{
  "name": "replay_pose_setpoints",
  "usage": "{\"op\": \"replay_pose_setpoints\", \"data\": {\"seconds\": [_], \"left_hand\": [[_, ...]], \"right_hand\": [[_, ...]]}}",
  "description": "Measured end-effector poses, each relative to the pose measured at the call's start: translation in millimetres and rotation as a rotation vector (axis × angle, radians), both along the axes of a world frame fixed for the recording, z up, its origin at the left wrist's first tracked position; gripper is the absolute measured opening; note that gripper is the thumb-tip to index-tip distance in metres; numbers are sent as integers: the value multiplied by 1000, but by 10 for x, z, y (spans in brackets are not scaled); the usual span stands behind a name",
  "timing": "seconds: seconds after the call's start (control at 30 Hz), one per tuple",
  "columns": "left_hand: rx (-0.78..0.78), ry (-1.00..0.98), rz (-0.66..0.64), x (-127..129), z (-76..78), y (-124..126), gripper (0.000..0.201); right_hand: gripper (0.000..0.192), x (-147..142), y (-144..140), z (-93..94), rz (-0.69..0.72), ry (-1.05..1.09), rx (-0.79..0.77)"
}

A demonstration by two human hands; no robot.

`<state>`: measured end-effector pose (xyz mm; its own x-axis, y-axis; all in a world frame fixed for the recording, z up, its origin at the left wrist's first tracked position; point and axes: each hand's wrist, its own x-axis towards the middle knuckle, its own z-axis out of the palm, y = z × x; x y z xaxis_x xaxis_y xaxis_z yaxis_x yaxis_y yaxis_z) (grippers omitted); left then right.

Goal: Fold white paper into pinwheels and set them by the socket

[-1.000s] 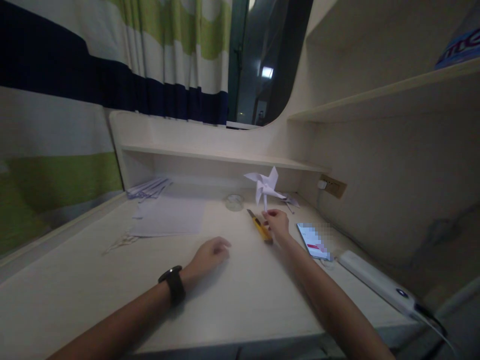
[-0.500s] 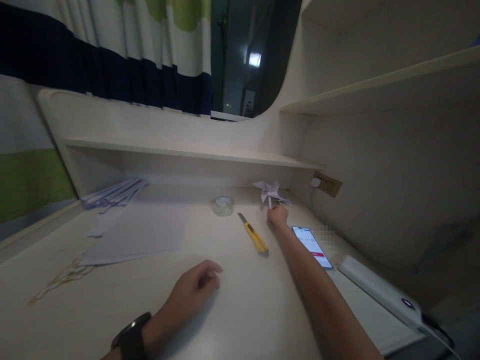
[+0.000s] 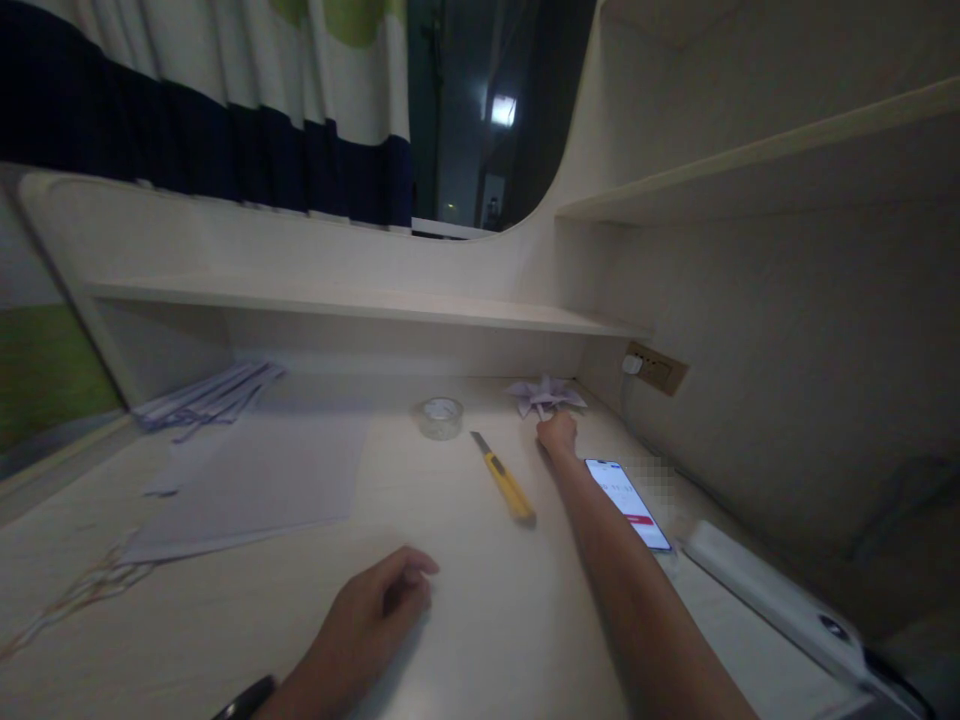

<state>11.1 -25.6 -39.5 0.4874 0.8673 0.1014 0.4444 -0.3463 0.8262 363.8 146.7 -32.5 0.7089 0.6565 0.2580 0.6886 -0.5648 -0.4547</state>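
Observation:
My right hand (image 3: 558, 434) reaches far across the desk and pinches the stick of a white paper pinwheel (image 3: 545, 394), which now lies low near the desk's back right corner. A yellow utility knife (image 3: 503, 480) lies just left of my right forearm. My left hand (image 3: 369, 619) rests loosely curled on the desk near the front, holding nothing, with a black watch at the wrist.
A roll of clear tape (image 3: 439, 416) sits behind the knife. A lit phone (image 3: 627, 490) lies right of my arm, with a white power strip (image 3: 780, 604) beyond it. Paper sheets (image 3: 247, 480) and strips (image 3: 206, 396) lie at left. A wall socket (image 3: 655, 368) is at right.
My right hand has carried the pinwheel away from the knife toward the back right corner and lowered it from upright to near the desk. The view has shifted closer.

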Motion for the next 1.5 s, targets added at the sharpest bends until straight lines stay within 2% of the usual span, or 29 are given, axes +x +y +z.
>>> {"op": "replay_pose_setpoints", "data": {"seconds": [0.27,0.43,0.77,0.9,1.07,1.13,1.2,1.33,1.4,1.5], "left_hand": [[-21,1,-29,-2,45,-23,22],[-33,-43,-12,-3,-15,-14,20],[-43,-114,33,56,-46,-6,18],[-37,-180,39,102,-119,49,19],[-110,-292,10,89,-172,226,26],[-59,-226,65,30,-116,283,23],[117,-74,139,-76,-8,323,21],[506,275,233,-420,251,427,46],[544,493,231,-610,331,527,52],[513,718,250,-823,342,718,69]], "right_hand": [[27,32,-7,1,24,-57,-41],[28,39,-22,-4,40,-83,-55],[33,-133,-150,-26,23,-187,18],[32,-284,-189,29,95,-210,45],[31,-528,-273,85,247,-181,109],[31,-641,-374,108,322,-178,156],[28,-763,-528,135,411,-185,199],[26,-1039,-960,171,607,-270,223],[26,-1182,-1183,170,709,-347,185],[26,-1358,-1422,146,820,-460,117]]}}
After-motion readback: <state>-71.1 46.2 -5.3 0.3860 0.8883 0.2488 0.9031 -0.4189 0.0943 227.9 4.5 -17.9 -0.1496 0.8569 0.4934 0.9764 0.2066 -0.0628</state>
